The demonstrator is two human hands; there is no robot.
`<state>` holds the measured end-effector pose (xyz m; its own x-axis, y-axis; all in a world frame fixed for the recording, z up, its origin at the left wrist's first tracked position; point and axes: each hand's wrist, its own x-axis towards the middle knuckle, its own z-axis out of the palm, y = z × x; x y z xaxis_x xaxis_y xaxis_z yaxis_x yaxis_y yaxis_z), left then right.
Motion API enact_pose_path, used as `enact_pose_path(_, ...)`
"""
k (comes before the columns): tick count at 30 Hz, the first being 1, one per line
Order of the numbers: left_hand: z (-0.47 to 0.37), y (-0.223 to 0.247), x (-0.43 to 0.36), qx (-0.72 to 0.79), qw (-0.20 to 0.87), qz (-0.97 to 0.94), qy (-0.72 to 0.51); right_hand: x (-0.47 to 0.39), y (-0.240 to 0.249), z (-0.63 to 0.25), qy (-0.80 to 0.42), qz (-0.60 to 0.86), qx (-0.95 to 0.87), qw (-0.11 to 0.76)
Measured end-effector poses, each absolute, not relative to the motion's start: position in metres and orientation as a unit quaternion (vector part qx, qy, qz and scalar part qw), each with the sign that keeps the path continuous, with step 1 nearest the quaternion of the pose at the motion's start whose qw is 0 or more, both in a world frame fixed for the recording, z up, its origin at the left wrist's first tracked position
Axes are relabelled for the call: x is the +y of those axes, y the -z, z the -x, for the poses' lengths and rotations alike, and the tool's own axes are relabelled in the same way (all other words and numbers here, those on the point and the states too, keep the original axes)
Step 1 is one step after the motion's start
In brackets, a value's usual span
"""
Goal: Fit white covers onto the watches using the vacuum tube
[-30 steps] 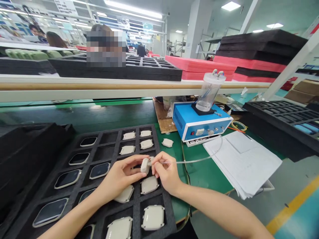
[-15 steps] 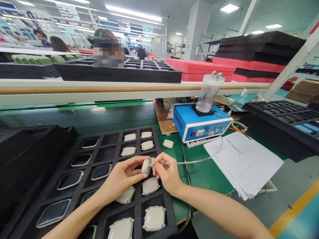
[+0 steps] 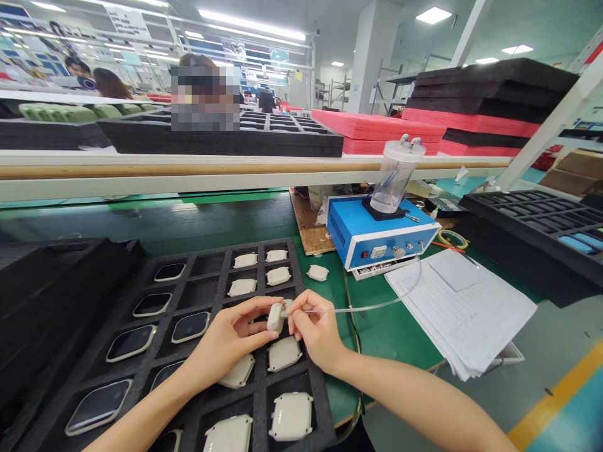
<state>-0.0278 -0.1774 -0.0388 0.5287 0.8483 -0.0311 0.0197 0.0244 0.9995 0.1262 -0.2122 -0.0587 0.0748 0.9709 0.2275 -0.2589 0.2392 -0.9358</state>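
My left hand [image 3: 239, 328] grips a cream watch case [image 3: 276, 318] on edge between thumb and fingers, above the black foam tray [image 3: 214, 351]. My right hand [image 3: 315, 329] pinches the end of a clear thin tube [image 3: 372, 307] against the case's side; the exact contact point is hidden by my fingers. From there the tube runs to the front of a blue machine [image 3: 384, 232]. Cream cases [image 3: 292, 415] lie back up in the tray's right columns, and watches with dark screens [image 3: 132, 342] fill pockets on the left.
Another cream case [image 3: 318, 272] lies on the green mat beside the tray. A clear cylinder [image 3: 394, 179] stands on the machine. Papers [image 3: 459, 307] lie at right. Black foam [image 3: 42, 314] is stacked at left. A shelf [image 3: 235, 179] crosses behind, with a person [image 3: 205, 94] beyond it.
Both hands hold the case and tube in nearly the same place. Beyond the shelf, the person's head has shifted slightly.
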Motion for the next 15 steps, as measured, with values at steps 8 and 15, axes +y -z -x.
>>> enact_pose_path(8, 0.0273, 0.0381, -0.1784, 0.356, 0.618, -0.618, -0.330, -0.2111, 0.0583, -0.1264, -0.489, 0.375, -0.472, 0.631)
enact_pose_path(15, 0.0271, 0.0386, -0.1771, 0.357, 0.612, -0.623, -0.332, -0.2115, 0.0577, -0.1270, -0.490, 0.375, -0.471, 0.630)
